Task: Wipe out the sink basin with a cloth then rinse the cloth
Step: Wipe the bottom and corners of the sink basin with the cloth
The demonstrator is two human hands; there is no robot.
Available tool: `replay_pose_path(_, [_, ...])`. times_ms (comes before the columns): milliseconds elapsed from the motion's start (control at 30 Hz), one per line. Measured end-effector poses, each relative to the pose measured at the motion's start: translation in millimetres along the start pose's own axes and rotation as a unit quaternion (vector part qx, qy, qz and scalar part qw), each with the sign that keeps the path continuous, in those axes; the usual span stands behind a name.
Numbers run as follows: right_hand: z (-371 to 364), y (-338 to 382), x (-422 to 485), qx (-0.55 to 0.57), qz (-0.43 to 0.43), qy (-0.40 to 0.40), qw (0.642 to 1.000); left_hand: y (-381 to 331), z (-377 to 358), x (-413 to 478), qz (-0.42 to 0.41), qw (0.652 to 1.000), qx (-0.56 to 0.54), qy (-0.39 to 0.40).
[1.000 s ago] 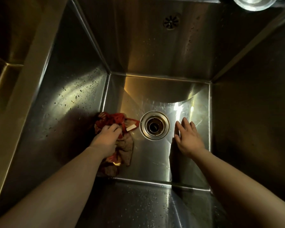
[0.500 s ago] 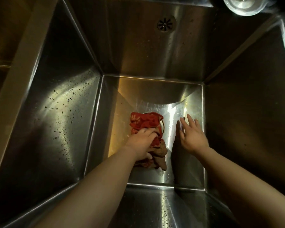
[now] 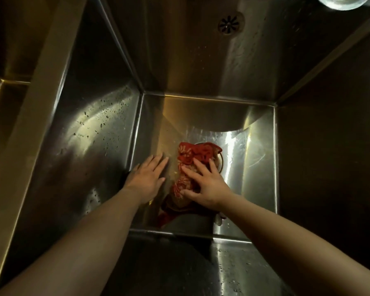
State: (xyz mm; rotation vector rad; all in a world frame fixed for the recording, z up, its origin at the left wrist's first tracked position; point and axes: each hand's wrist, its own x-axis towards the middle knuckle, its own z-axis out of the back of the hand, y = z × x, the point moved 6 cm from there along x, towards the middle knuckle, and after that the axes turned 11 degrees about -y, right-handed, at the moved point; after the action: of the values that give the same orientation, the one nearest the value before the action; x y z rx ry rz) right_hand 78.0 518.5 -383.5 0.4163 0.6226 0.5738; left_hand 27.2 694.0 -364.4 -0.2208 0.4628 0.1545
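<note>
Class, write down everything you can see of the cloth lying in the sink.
The cloth is red with a pale pattern, soft fabric crumpled into a bunch. It lies on the floor of the steel sink basin, covering most of the drain. The right hand presses on it with spread fingers. The left hand lies flat beside it, seemingly not touching.

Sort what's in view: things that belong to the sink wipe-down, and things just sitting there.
For the job: red cloth, right hand pressing it, left hand flat on the sink basin floor.
Just there: overflow grille, round metal object at top right, neighbouring basin at left.
</note>
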Motion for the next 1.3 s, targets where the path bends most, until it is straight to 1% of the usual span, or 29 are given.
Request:
replay_pose_path(100, [-10, 5, -2, -0.034, 0.006, 0.029, 0.999, 3, 0, -1, 0.019, 1.000, 0.001, 0.008])
replay_pose_path(133, [-10, 7, -4, -0.043, 0.023, 0.034, 0.998, 3, 1, -1, 0.018, 1.000, 0.002, 0.010])
replay_pose_path(267, [-10, 18, -23, -0.093, 0.133, 0.072, 0.984, -2, 3, 0, 0.013, 1.000, -0.013, 0.025])
replay_pose_path(400, [-17, 21, -46, -0.096, 0.171, 0.110, 0.974, -5, 4, 0, 0.000, 1.000, 0.001, 0.030])
replay_pose_path(467, [-17, 22, -48, -0.103, 0.175, 0.113, 0.973, -7, 4, 1, -0.003, 1.000, 0.001, 0.028])
replay_pose_path(600, [-23, 24, -45, -0.133, 0.149, 0.141, 0.970, -13, 6, 2, -0.016, 1.000, -0.004, 0.010])
replay_pose_path(700, [-23, 33, -41, -0.122, 0.140, 0.106, 0.977, -14, 12, 1, -0.026, 1.000, 0.010, 0.013])
replay_pose_path(767, [-21, 39, -40, -0.094, 0.123, 0.083, 0.984, -11, 18, 2, -0.027, 0.999, 0.024, 0.013])
replay_pose_path(900, [-26, 57, -41, 0.021, 0.061, 0.041, 0.997, -1, 23, 4, -0.008, 0.999, 0.030, 0.012])
replay_pose_path(967, [-36, 63, -47, 0.013, 0.069, 0.061, 0.996, 2, 21, 3, -0.006, 0.999, 0.036, 0.015])
replay_pose_path(1100, [-39, 54, -58, -0.056, 0.120, 0.123, 0.984, 7, 9, 0, -0.004, 0.997, 0.059, 0.052])
replay_pose_path(1233, [-35, 52, -58, -0.079, 0.153, 0.138, 0.975, 8, -7, -2, -0.015, 0.991, 0.081, 0.110])
replay_pose_path(1300, [-32, 51, -58, -0.083, 0.163, 0.141, 0.973, 8, -16, -4, -0.013, 0.989, 0.087, 0.118])
